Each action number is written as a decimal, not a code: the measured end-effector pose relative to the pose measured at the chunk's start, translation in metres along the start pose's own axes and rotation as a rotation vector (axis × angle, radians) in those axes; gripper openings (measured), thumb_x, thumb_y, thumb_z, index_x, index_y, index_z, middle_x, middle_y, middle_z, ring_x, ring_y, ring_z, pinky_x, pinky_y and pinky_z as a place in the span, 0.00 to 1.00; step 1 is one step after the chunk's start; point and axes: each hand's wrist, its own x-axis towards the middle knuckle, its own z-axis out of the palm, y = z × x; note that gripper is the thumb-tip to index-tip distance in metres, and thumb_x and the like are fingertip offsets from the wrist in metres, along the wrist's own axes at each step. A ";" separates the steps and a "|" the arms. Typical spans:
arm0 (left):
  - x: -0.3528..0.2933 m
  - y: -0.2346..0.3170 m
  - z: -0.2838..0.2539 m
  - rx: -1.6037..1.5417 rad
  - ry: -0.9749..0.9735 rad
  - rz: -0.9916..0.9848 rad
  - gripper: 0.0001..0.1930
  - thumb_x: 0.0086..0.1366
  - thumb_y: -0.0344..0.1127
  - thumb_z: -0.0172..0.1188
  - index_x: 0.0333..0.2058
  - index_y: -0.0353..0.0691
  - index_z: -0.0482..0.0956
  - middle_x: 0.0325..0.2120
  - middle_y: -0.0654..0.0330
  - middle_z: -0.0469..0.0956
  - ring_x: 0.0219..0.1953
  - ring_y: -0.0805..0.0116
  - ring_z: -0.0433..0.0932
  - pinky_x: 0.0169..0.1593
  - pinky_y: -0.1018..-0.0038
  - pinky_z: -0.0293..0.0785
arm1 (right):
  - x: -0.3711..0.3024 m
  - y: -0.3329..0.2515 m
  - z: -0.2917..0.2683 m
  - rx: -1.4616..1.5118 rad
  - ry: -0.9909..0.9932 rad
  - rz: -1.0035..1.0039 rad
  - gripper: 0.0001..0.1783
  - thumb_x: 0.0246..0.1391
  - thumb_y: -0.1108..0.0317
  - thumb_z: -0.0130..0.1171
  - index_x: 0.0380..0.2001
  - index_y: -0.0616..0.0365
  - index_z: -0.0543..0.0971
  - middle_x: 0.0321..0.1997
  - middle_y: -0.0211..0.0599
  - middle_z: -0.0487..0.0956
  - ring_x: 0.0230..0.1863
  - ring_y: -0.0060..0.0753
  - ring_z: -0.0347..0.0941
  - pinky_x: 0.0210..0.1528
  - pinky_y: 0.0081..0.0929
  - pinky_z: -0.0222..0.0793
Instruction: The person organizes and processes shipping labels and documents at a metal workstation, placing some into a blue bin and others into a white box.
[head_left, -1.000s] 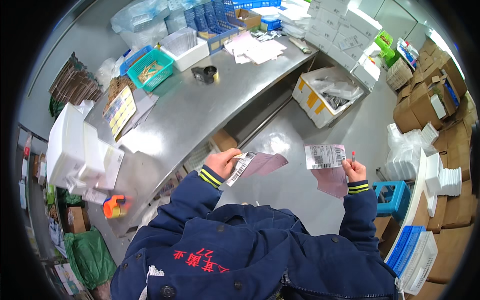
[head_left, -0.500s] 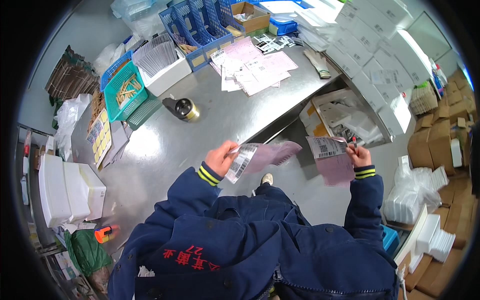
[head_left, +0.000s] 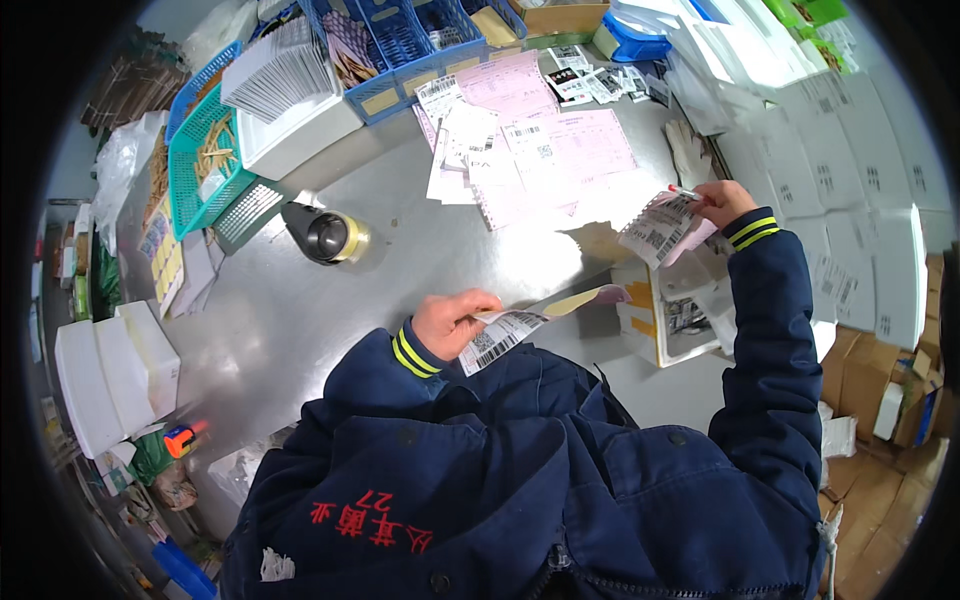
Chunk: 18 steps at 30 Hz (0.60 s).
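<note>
Left hand [head_left: 450, 322] clamps a label [head_left: 502, 338], its long axis pointing rightward and slightly away, near the desk's [head_left: 290, 325] edge. Well apart, my right hand [head_left: 724, 204] pinches a slip [head_left: 656, 230], slanting down-left, and a pen [head_left: 683, 192]. I see bare desk leftward, papers [head_left: 530, 165] ahead, a foam box [head_left: 638, 320] below the slip.

Under bright light I see the steel surface [head_left: 430, 250] glare white toward two o'clock; edges bow, and my view blackens at three and nine o'clock.

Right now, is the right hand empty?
No, the right hand holds a printed sheet and a slim red-tipped stick.
</note>
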 end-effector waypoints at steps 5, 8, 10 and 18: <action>0.052 -0.018 -0.008 -0.125 0.010 -0.189 0.07 0.59 0.27 0.56 0.36 0.33 0.74 0.29 0.59 0.76 0.30 0.73 0.75 0.36 0.80 0.70 | 0.066 0.023 0.004 -0.080 -0.242 0.095 0.09 0.44 0.65 0.58 0.27 0.58 0.79 0.21 0.45 0.76 0.25 0.44 0.73 0.30 0.34 0.68; 0.074 -0.023 -0.013 -0.177 0.021 -0.238 0.08 0.59 0.27 0.57 0.37 0.32 0.74 0.29 0.58 0.76 0.31 0.74 0.75 0.38 0.80 0.70 | 0.099 0.050 0.013 -0.088 -0.294 0.122 0.11 0.43 0.64 0.58 0.30 0.57 0.80 0.23 0.45 0.77 0.27 0.44 0.75 0.33 0.35 0.70; 0.087 -0.034 -0.013 -0.228 0.054 -0.267 0.08 0.59 0.27 0.56 0.38 0.32 0.74 0.30 0.58 0.76 0.32 0.74 0.75 0.39 0.80 0.70 | 0.123 0.073 0.015 0.010 -0.306 0.138 0.11 0.43 0.64 0.58 0.29 0.57 0.80 0.24 0.45 0.77 0.28 0.44 0.75 0.33 0.35 0.69; 0.134 -0.078 0.007 -0.311 0.304 -0.398 0.12 0.62 0.31 0.55 0.43 0.31 0.72 0.33 0.55 0.78 0.36 0.74 0.75 0.41 0.78 0.71 | 0.238 0.028 0.055 0.135 0.114 -0.193 0.13 0.41 0.65 0.61 0.34 0.54 0.79 0.33 0.42 0.76 0.36 0.46 0.74 0.40 0.36 0.69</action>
